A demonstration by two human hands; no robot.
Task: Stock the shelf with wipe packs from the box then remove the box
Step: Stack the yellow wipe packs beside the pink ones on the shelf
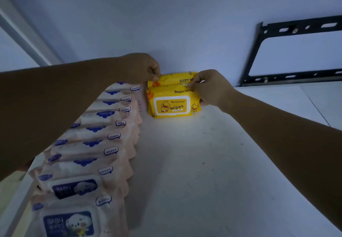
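Two yellow wipe packs stand upright, one behind the other, at the back of the white shelf (194, 162) against the wall. The front yellow pack (172, 105) shows a duck label; the rear yellow pack (172, 79) sticks up behind it. My left hand (142, 68) pinches the rear pack's top left corner. My right hand (212, 86) grips the right ends of both packs. A row of several pink wipe packs (103, 144) runs from front to back along the shelf's left side. No box is in view.
A black metal bracket (259, 51) is fixed to the wall at the back right. A grey vertical post (24, 38) rises at the far left. Bare shelf surface stretches to the right of the pink row.
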